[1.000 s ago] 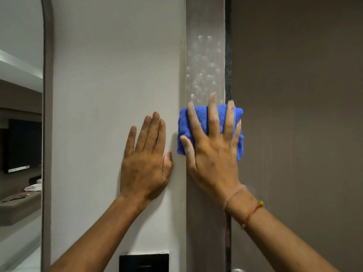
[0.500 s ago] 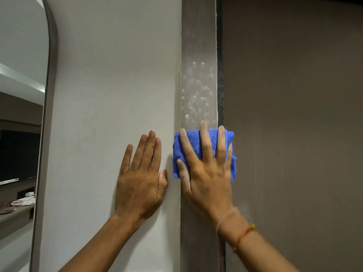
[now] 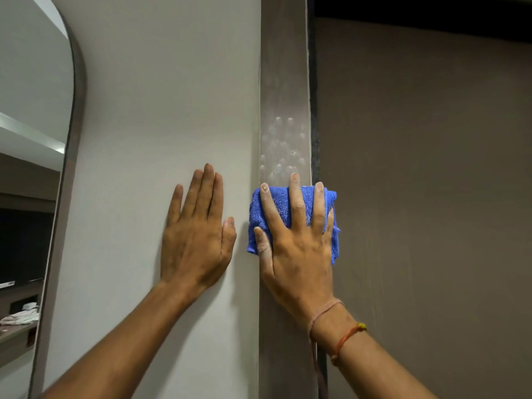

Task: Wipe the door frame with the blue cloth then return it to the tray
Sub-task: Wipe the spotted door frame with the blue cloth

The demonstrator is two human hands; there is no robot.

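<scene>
A folded blue cloth (image 3: 280,207) is pressed flat against the brown vertical door frame (image 3: 285,82). My right hand (image 3: 296,246) lies spread over the cloth, fingers pointing up, holding it to the frame. Whitish spots and smears mark the frame just above the cloth (image 3: 283,145). My left hand (image 3: 197,234) rests flat and open on the pale wall (image 3: 167,96) left of the frame, holding nothing. No tray is in view.
The brown door (image 3: 426,197) fills the right side, with a dark gap along the frame's right edge. A tall arched mirror (image 3: 31,168) stands at the far left, reflecting a shelf with white cloths.
The view has tilted upward, so both hands and the spotted patch sit lower in the picture. My right hand with the cloth stays just below the spots; my left hand remains flat on the wall.
</scene>
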